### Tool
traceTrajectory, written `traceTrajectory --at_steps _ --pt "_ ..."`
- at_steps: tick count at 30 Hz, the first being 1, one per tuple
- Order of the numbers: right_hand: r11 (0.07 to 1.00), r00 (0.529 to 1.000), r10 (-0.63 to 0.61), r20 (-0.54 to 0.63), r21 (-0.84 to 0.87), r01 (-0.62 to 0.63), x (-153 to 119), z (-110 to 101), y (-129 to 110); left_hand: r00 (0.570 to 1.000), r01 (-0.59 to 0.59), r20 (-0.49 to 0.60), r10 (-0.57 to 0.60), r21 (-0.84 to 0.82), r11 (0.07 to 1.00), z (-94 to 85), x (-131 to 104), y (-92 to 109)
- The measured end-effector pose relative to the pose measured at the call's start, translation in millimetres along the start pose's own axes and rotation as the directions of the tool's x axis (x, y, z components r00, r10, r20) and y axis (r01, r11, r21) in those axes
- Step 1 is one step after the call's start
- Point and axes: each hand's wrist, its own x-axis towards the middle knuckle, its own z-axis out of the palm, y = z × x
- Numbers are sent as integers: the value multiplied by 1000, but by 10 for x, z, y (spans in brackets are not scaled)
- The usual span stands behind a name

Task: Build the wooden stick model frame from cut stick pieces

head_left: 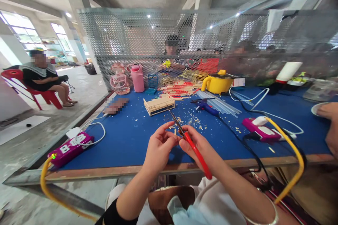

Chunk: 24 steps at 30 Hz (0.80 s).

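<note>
My right hand [196,144] is closed around red-handled scissors [197,154], seen nearly edge-on. Their long, thin, dark blades point forward and left across the blue tabletop. Close beside them, my left hand [161,144] has thumb and fingers pinched together at a short pale wooden stick [175,132], partly hidden by the fingertips. Just beyond both hands stands a small wooden frame [158,105] built of pale sticks, like a miniature bed; the blade tips overlap its front edge in view. Wood chips [194,123] lie scattered around.
A blue glue gun [208,108] with a black cord lies right, near clear glue sticks [220,103]. Behind are red-tipped sticks [179,89], a yellow pot [218,83] and a pink bottle [137,79]. Purple power strips [71,149] flank the table; another person's hand [331,119] is at far right.
</note>
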Motion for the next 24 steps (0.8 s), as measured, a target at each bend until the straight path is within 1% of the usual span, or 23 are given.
traceTrajectory --at_steps 3,5,7,9,11,14,19,21,24 --pt "990 991 66 -118 131 -50 32 37 28 1000 28 -6 -28 -4 1000 0 13 -34" --pt "973 976 124 -178 216 -84 45 59 44 997 61 -37 -62 -15 998 4 14 -80" --pt "952 963 164 -214 289 -98 46 80 52 995 58 -78 -57 7 998 12 1 -131" --pt "925 954 195 -226 365 -103 38 97 48 996 -4 -87 8 41 999 20 -21 -175" --pt "899 952 212 -220 427 -102 24 109 37 993 -98 -61 103 78 992 26 -45 -203" --pt "894 954 204 -220 440 -90 2 115 19 979 -195 -28 201 131 972 35 -71 -221" --pt "895 956 187 -226 439 -71 -30 111 31 961 -252 -63 268 197 948 48 -101 -227" --pt "893 955 165 -245 449 -38 -33 101 47 961 -255 -44 273 248 935 36 -113 -228" --pt "899 950 136 -281 439 1 -27 67 65 974 -203 -24 223 331 922 3 -130 -227"
